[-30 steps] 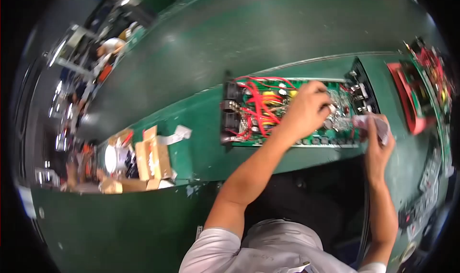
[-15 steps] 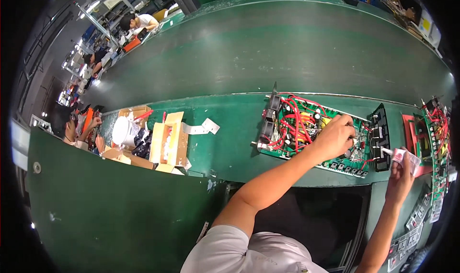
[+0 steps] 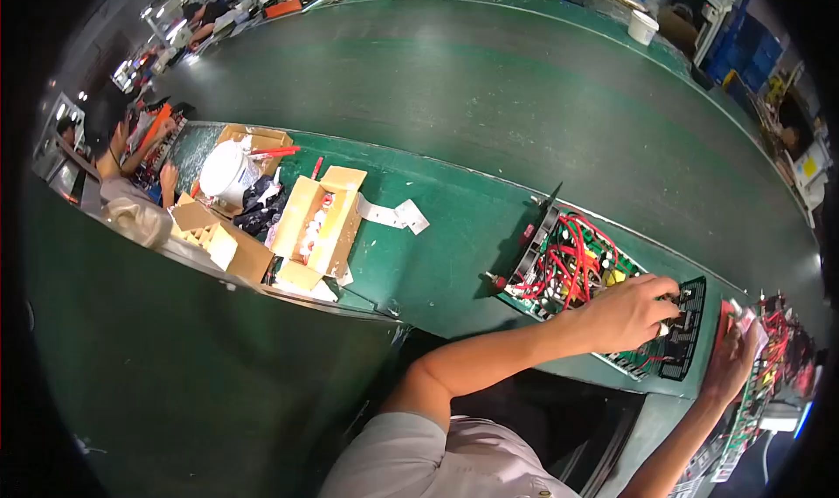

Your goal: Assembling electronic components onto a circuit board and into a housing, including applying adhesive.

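Observation:
My left hand (image 3: 625,313) reaches over a green circuit board (image 3: 641,356), its fingers curled above the end by the black slotted panel (image 3: 688,328). A small whitish bit shows at its fingertips, too small to name. Thick red wires (image 3: 570,258) loop over the board's other end, where a dark fan panel (image 3: 535,246) stands. My right hand (image 3: 730,367) is closed around a small white-and-pink squeeze tube (image 3: 752,325), held up between the slotted panel and a second wired circuit board (image 3: 773,349). The tube's nozzle is blurred.
Left along the green bench stand an open cardboard box (image 3: 339,227) with small white and red parts, a white bucket (image 3: 227,171), black bags (image 3: 260,203) and paper slips (image 3: 411,217). A wide dark conveyor belt (image 3: 454,87) runs behind. A co-worker's arm (image 3: 150,148) is at far left.
The view has swung, shifting the bench in the picture. My left hand has moved along the board toward the slotted panel. My right hand, still gripping the tube, is nearer the second board.

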Motion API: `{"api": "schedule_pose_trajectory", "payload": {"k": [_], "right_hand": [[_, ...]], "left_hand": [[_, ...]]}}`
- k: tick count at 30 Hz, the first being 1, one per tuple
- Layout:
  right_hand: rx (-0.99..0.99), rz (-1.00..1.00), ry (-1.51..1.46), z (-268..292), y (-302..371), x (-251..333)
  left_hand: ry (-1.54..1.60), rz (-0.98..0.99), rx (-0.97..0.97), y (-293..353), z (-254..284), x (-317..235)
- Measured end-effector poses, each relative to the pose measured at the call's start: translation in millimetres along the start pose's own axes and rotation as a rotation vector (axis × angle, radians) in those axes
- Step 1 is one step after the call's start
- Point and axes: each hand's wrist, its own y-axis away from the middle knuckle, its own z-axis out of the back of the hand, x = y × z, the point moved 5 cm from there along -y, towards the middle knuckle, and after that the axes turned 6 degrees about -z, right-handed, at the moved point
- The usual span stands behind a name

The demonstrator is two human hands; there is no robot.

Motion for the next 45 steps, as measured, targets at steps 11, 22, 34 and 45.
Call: {"api": "schedule_pose_trajectory", "payload": {"k": [11,22,34,45], "right_hand": [[0.747,-0.394,0.56,-358.7,-55.8,-132.5],[0.997,-0.843,0.701,-446.6,-21.1,-324.0],[1.045,-0.937,0.738,-454.1,-4.7,-345.7],[1.065,-0.964,0.779,-457.4,8.6,-352.7]], "left_hand": [[-0.729,0.761,-0.693,173.6,169.0,0.2],[-1.08,0.979,-0.733,196.4,183.5,41.2],[-0.961,1.066,-0.772,200.9,185.2,49.0],[-1.11,1.133,-0.588,200.1,190.7,51.6]]}}
